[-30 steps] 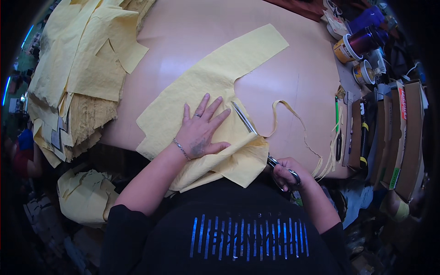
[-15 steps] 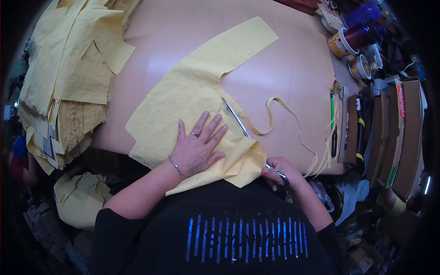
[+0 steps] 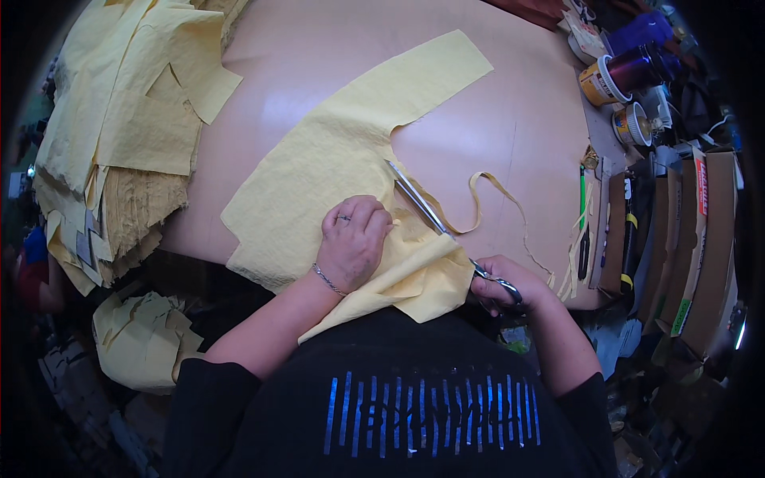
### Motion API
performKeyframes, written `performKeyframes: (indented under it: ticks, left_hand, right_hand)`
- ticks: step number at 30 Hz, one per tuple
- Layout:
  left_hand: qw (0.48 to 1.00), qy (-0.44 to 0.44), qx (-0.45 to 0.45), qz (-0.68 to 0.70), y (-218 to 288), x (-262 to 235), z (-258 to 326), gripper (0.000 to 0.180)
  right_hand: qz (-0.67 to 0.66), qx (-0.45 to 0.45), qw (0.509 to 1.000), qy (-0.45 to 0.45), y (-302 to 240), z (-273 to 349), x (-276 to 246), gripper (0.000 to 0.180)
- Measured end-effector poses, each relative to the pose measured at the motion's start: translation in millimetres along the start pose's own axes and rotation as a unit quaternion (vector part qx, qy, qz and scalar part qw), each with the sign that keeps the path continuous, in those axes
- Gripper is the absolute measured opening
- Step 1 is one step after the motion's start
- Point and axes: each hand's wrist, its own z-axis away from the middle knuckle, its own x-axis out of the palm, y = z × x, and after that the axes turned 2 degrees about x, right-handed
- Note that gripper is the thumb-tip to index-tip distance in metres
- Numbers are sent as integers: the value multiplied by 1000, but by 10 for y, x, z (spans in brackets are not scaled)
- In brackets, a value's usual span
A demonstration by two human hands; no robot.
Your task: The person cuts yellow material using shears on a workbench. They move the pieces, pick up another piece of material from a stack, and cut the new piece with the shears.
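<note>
A large piece of yellow cloth-like material (image 3: 295, 175) lies across the table, its near end bunched into folds and hanging over the edge towards me. My left hand (image 3: 355, 243) has its fingers curled, pinching up a fold of this material. In my right hand (image 3: 506, 285) are scissors (image 3: 421, 197), held by the dark handles. Their long metal blades point away to the left along the cut edge, and a raised fold covers part of them. Beside the blades a narrow yellow strip (image 3: 476, 199) curls over the table.
Stacked yellow pieces (image 3: 151, 103) fill the table's left side, above more yellow scraps (image 3: 143, 342). At the right stand tubs (image 3: 602, 82), a green pencil (image 3: 582, 187), a black-and-yellow tool (image 3: 629, 231) and cardboard boxes (image 3: 709, 247). The pinkish table top (image 3: 494, 119) reaches far back.
My left hand, flat on the yellow material before, has curled its fingers and gathered up a fold. My right hand and the scissors appear slightly further right, as the whole view has shifted a little.
</note>
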Motion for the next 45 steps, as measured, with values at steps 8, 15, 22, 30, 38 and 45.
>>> performKeyframes:
  ticks: [8,15,22,30,38,45]
  left_hand:
    - [996,6,53,-78,3,-7,22,11]
    - [998,11,51,-46,-26,60,69,18]
    - [998,16,52,-35,-34,51,67,12]
    - [996,45,76,20,-53,13,3,16]
    - [989,53,89,106,-46,-9,-74,18]
    - [987,41,76,139,-42,-22,-94,16]
  right_hand:
    - [23,-10,1000,6,-74,-39,75,69]
    - [45,-3,998,39,-239,-103,104,73]
    - [43,-5,997,63,-212,-122,144,69]
    - [19,10,994,105,-137,-106,216,64]
    - [-3,14,989,147,-35,-114,395,61]
    - [-36,31,986,163,-12,-120,582,60]
